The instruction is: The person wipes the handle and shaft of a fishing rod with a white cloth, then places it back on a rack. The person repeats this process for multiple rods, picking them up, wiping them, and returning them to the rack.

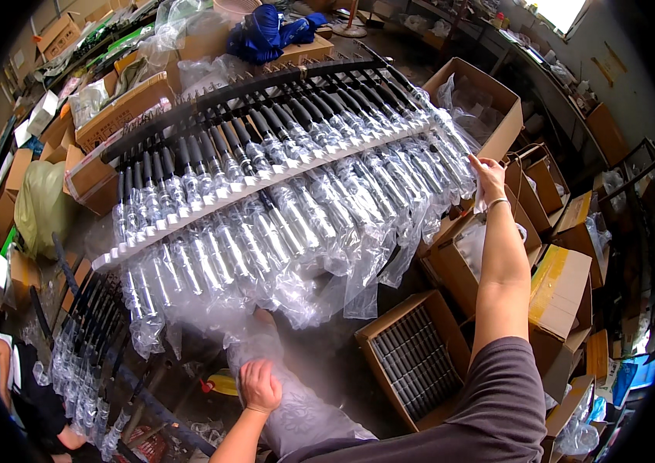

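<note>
A slanting rack holds a long row of rods (289,224) with black grips, each wrapped in a clear plastic sleeve. A white notched strip (265,184) crosses the row, and a black bar (242,90) runs along its far side. At the row's right end, my right hand (489,179) has its fingers closed on the end of a plastic-sleeved rod. A scrap of white material (480,206) shows under that palm. My left hand (260,386) rests with fingers curled on the pale patterned fabric (308,413) over my leg, holding nothing I can see.
An open carton of black cylinders (416,355) stands right of my leg. More cartons (559,289) crowd the right side. At lower left is a second rack of wrapped rods (84,370), beside another person (30,386). A blue bundle (265,32) lies beyond the main rack.
</note>
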A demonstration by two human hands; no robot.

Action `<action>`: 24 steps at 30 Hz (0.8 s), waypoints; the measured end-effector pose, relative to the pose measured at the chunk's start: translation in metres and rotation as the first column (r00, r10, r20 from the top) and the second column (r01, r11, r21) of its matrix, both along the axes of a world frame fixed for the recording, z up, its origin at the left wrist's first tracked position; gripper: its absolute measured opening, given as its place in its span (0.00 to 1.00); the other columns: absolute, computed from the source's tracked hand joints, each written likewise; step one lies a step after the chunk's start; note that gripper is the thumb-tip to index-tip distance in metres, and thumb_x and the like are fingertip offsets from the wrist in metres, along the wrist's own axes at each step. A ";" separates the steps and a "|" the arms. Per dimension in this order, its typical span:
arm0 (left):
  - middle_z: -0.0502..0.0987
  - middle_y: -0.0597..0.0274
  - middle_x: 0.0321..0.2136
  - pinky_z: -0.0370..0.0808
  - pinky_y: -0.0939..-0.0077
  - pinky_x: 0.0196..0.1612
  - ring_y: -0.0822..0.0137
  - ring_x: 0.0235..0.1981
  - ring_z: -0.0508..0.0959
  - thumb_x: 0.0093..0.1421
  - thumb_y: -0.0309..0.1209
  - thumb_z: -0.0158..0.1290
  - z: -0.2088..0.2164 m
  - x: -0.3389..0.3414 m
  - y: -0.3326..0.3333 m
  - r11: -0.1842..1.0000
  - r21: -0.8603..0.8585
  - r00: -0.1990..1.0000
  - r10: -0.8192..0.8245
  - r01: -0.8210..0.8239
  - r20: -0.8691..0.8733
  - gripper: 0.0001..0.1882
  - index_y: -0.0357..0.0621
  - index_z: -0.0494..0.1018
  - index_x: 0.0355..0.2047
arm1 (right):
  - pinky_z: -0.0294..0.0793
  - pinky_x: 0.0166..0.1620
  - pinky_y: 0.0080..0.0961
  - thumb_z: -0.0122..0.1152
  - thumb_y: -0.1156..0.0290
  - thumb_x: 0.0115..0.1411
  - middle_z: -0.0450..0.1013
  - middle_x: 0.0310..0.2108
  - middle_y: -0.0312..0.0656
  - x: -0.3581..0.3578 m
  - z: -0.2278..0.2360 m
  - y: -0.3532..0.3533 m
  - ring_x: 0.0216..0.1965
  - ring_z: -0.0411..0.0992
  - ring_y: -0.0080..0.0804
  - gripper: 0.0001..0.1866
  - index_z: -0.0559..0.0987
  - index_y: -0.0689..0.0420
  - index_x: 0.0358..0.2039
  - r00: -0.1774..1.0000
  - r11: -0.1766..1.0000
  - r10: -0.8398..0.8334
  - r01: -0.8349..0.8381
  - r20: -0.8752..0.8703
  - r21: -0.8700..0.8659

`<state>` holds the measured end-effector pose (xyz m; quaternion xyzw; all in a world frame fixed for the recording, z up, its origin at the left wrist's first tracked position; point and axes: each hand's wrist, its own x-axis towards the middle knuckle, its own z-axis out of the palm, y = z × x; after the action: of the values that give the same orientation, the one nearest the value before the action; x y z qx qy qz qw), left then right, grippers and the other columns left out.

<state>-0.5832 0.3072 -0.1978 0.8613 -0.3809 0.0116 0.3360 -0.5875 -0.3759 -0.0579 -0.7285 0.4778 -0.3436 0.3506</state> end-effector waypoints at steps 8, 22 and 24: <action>0.74 0.48 0.39 0.65 0.54 0.51 0.46 0.42 0.73 0.46 0.27 0.47 0.000 0.000 0.000 1.000 -0.023 1.000 0.007 -0.007 0.015 0.19 0.37 0.72 0.40 | 0.71 0.39 0.19 0.73 0.54 0.50 0.75 0.32 0.36 -0.026 -0.025 0.004 0.33 0.72 0.22 0.25 0.79 0.62 0.39 0.964 0.973 -0.146 0.181 0.222 -0.146; 0.75 0.49 0.38 0.66 0.54 0.51 0.48 0.41 0.73 0.44 0.27 0.49 -0.001 0.000 0.002 0.998 -0.067 1.000 0.015 -0.014 0.013 0.20 0.38 0.73 0.40 | 0.68 0.34 0.17 0.62 0.66 0.60 0.75 0.30 0.34 -0.083 -0.057 0.291 0.30 0.69 0.19 0.11 0.79 0.59 0.38 0.913 0.910 0.124 -0.261 0.389 0.322; 0.75 0.49 0.38 0.66 0.54 0.51 0.49 0.41 0.73 0.43 0.27 0.49 -0.004 -0.001 0.004 0.997 -0.071 1.000 0.021 -0.020 0.017 0.20 0.38 0.73 0.40 | 0.69 0.31 0.17 0.62 0.67 0.59 0.75 0.30 0.34 -0.084 -0.064 0.335 0.28 0.70 0.19 0.10 0.79 0.58 0.38 0.904 0.850 0.191 -0.348 0.383 0.396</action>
<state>-0.5838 0.3110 -0.2019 0.8526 -0.3745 0.0361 0.3628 -0.6713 -0.0409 -0.1215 -0.6184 0.3707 -0.2856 0.6313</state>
